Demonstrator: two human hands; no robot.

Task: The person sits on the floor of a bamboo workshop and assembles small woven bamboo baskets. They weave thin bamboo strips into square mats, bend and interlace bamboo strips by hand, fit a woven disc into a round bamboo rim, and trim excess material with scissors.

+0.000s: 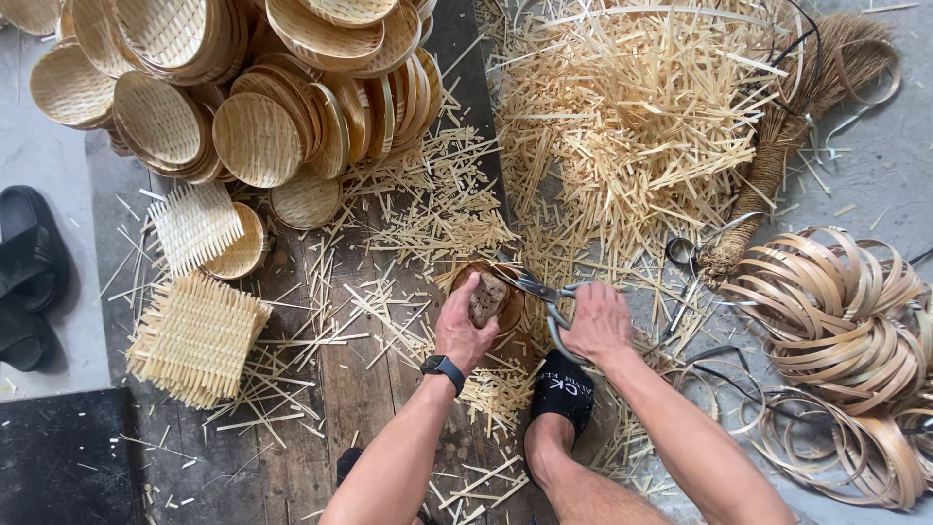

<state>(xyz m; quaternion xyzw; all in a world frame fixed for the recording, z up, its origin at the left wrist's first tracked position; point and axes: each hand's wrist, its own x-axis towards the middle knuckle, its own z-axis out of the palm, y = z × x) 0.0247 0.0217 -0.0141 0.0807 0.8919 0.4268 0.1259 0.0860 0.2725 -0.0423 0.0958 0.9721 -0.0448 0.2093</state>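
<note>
Worn wooden planks [292, 428] over a grey concrete floor [49, 165], strewn with pale bamboo offcuts. At the far left lie black sandals [27, 272]; beside them square woven mats [194, 335] under a heap of round woven trays [243, 87]. Mid-planks, the left hand [465, 326] closes around a block pressed on a small round basket [491, 292]. The right hand [595, 323] grips shears [544, 292] at its rim. Right: offcut pile [622, 126], coiled bamboo strips [836, 311].

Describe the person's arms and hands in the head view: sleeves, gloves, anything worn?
Both arms are bare from the frame edge down; no sleeves show. The left hand and right hand are ungloved, with no rings visible. A black smartwatch with a dark band sits on the left wrist. Nothing is worn on the right wrist.
</note>
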